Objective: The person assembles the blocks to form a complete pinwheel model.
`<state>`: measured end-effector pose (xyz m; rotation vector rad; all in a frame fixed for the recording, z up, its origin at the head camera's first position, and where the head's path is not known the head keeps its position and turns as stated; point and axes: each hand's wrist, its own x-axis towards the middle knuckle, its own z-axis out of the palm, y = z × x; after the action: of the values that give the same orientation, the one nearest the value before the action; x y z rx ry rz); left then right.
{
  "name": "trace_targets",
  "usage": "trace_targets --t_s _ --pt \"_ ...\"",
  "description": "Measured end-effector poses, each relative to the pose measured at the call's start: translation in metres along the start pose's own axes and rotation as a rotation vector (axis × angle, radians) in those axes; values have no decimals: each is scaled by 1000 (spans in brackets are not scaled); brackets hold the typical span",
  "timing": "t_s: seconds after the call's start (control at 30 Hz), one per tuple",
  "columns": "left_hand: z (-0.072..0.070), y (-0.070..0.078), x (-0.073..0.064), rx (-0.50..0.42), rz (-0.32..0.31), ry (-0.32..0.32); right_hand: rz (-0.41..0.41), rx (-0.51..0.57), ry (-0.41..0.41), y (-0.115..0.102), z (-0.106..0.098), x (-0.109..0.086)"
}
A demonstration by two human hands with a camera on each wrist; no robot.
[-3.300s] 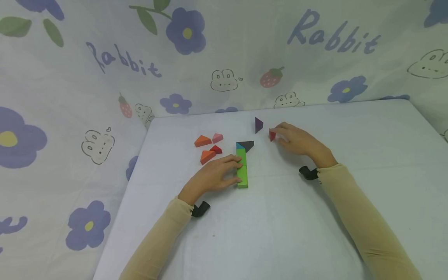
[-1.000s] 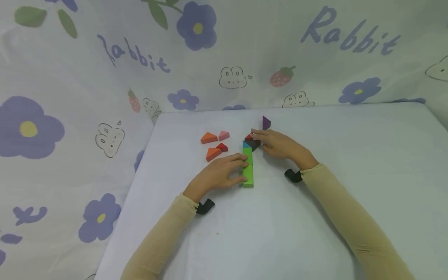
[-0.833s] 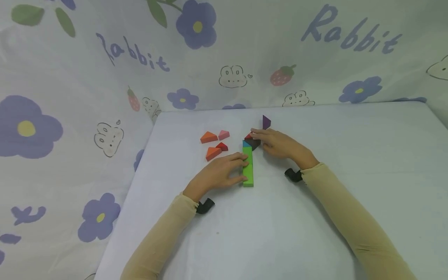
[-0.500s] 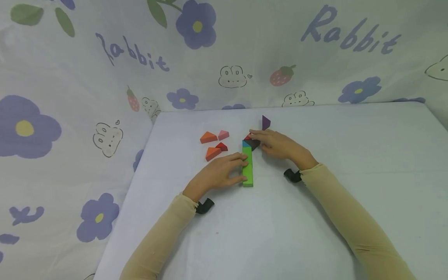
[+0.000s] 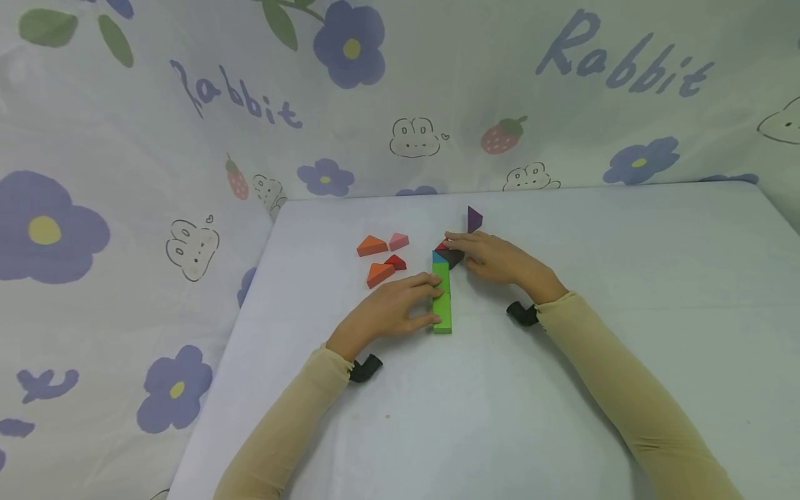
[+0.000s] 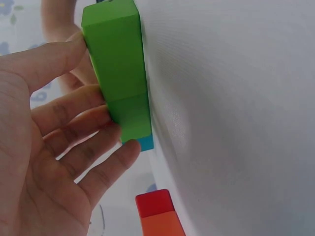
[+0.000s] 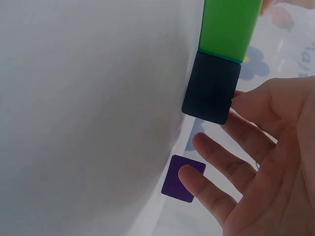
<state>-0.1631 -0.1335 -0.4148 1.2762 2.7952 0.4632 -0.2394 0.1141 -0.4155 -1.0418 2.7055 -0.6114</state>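
Note:
Two green blocks point(image 5: 442, 312) lie end to end, with a small blue triangular block point(image 5: 439, 257) at their far end. My left hand point(image 5: 390, 305) rests thumb and fingertips along their left side, as the left wrist view also shows. Against the blue block sits a black block point(image 5: 453, 258). Beyond it is a red triangular block point(image 5: 442, 244), partly hidden by my right hand point(image 5: 500, 259), whose thumb and index finger pinch about it. In the right wrist view the thumb touches the black block point(image 7: 212, 87) and the other fingers are spread.
A purple block point(image 5: 475, 219) stands just beyond the right hand. Left of the green row lie two orange triangular blocks point(image 5: 380, 273), a pink block point(image 5: 398, 241) and another red block point(image 5: 396, 262). A white cloth covers the table point(image 5: 500, 403); a printed curtain hangs behind.
Since the earliest frame, my right hand has moved left with the red triangular block, bringing it to the black block. The left hand stays on the green blocks. Little differs over the last second.

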Motion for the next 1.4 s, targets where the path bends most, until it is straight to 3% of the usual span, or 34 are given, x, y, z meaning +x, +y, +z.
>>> trace_targets --t_s 0.27,0.53,1.0,1.4 --pt "0 0 0 -5 14 11 1 -16 -11 -1 -1 0" --pt "-1 1 1 21 -7 -2 -3 -20 -15 -2 1 1" --pt "-3 3 0 -13 -34 -22 10 -18 -35 -3 -2 0" --pt "-1 4 0 -17 -58 -41 108 43 71 26 -22 -12"
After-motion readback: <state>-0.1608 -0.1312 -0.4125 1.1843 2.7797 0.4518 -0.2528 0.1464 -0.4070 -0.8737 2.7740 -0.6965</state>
